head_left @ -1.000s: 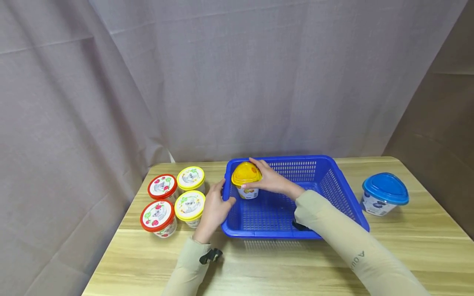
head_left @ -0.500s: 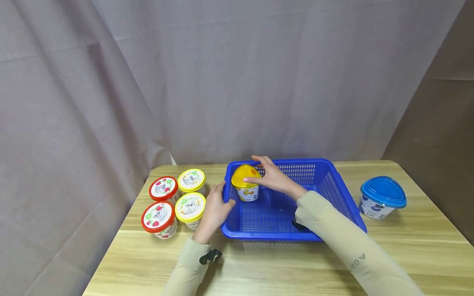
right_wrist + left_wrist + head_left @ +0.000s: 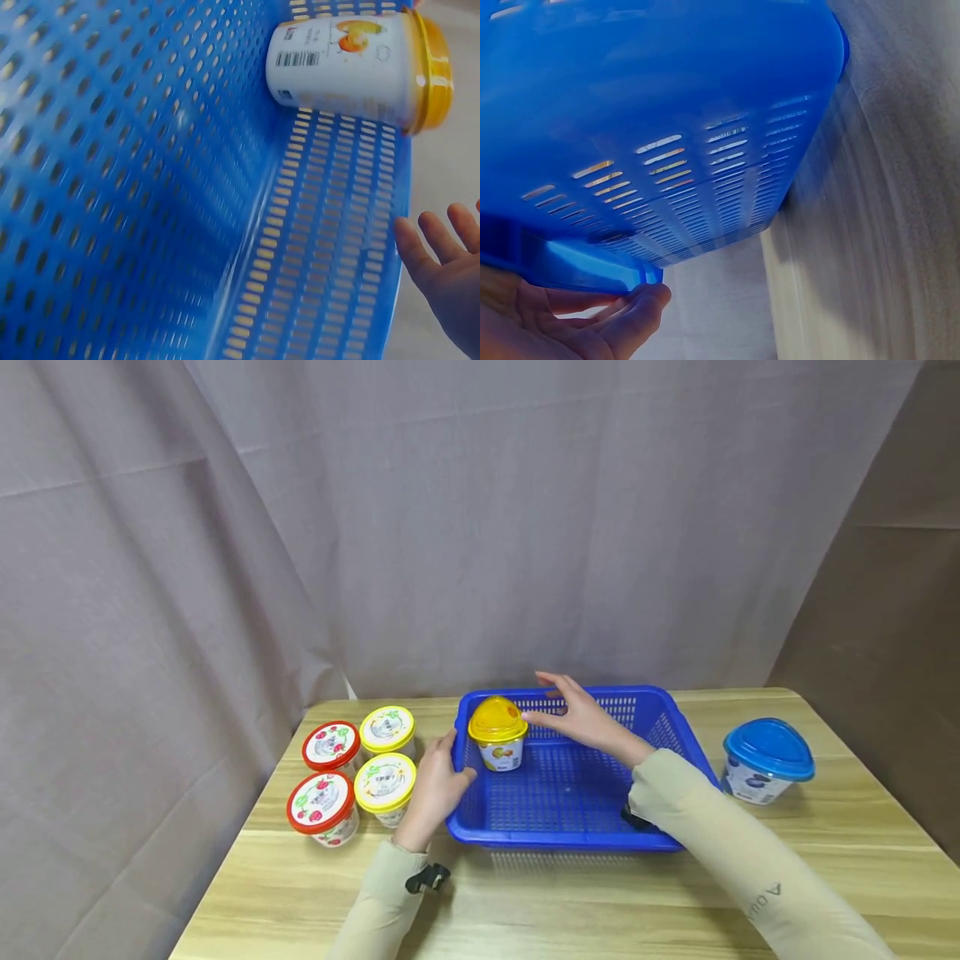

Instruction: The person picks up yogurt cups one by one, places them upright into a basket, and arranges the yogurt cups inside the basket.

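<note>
Grey cloth (image 3: pixel 487 527) hangs at 12 o'clock behind a wood-grain worktop (image 3: pixel 525 910); darker brown cloth (image 3: pixel 892 577) at 2 o'clock. Rectangular blue plastic basket (image 3: pixel 555 840), perforated walls and floor, sits mid-worktop; its 12 o'clock rim overlaps the worktop's far edge in the head view. Wood strip shows along its 6 o'clock side; its 4 o'clock corner is hidden by the right sleeve (image 3: pixel 750 852).

Counts:
- Basket: 1.
- White plastic tub with domed yellow lid (image 3: pixel 501 737): 1, upright inside the basket at 10 o'clock, near the corner; slotted floor visible from 3 round to 7 o'clock of it.
- White tub with blue lid and blue-fruit print (image 3: pixel 765 764): 1, outside, just beyond the basket at 3 o'clock.
- Round tubs with red-rimmed white lids (image 3: pixel 322 806): 2, at 9 o'clock.
- Round tubs with yellow-rimmed white lids (image 3: pixel 386 782): 2, between the red-rimmed pair and the basket.

Left hand (image 3: pixel 438 785): grip curled over the basket's 9 o'clock rim. Right hand (image 3: pixel 588 722): grip spread wide, holding nothing, over the basket; thumb tip beside the domed lid, contact cannot be told.
</note>
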Demonstrator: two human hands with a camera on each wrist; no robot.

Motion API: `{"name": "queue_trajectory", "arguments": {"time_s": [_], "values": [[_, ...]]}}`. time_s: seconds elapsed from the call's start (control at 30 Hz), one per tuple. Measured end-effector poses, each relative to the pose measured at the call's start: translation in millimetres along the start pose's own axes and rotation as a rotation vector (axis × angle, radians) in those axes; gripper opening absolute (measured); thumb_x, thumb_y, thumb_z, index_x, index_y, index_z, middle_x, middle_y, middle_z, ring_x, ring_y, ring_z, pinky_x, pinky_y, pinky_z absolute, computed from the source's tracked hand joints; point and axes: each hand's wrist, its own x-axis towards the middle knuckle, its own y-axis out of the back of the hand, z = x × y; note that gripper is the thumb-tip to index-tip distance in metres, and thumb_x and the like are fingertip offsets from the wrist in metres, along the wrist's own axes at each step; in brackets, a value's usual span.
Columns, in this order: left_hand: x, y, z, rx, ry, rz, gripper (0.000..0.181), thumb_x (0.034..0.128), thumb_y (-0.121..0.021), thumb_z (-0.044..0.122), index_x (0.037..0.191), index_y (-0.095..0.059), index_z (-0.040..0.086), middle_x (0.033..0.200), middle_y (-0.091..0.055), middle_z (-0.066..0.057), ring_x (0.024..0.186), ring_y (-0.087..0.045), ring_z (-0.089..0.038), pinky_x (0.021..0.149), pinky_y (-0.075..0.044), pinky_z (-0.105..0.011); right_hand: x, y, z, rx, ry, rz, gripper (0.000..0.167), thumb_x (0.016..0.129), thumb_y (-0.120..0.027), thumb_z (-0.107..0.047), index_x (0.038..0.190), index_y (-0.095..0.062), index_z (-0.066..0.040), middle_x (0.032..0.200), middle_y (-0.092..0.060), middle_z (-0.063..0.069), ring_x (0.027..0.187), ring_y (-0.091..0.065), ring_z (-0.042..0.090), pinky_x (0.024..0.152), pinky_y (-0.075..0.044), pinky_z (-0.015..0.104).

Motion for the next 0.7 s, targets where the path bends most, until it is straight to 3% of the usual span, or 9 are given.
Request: {"name": "queue_trajectory", "arguments": {"time_s": [0.3,0.57,0.7], "values": [[2.3,-1.8,-0.5,0.000,-0.017,0.016,0.073,0.0792,-0.074,0.004,0.145,-0.046,-0.008,0.133,-0.055,-0.030,0.117,-0.058,-0.044,0.103,-0.045,-0.054,-21.9,41,-3,-0.067,0.001,0.009,0.092,0.089,-0.071,-0.056,0.158,-0.028,-0.014,0.156,-0.037,0.014,0.137,-0.042,0.035,0.106,-0.044,0.055],[4.4,-2.3,-2.4,0.011,-0.023,0.024,0.072,0.0796,-0.075,0.004,0.145,-0.047,-0.008,0.131,-0.056,-0.030,0.116,-0.058,-0.043,0.102,-0.046,-0.054,-36.4,80,-2,-0.084,0.081,0.053,0.082,0.094,-0.073,-0.036,0.157,-0.029,-0.006,0.150,-0.042,0.023,0.134,-0.044,0.041,0.102,-0.045,0.057],[4.7,-3.2,-2.3,0.006,-0.023,0.031,0.072,0.0792,-0.075,0.003,0.145,-0.047,-0.008,0.132,-0.056,-0.030,0.117,-0.057,-0.044,0.103,-0.045,-0.054,-47.7,99,1,-0.118,0.080,0.076,0.081,0.095,-0.072,-0.034,0.157,-0.028,-0.006,0.149,-0.042,0.023,0.134,-0.044,0.043,0.102,-0.045,0.059]]}}
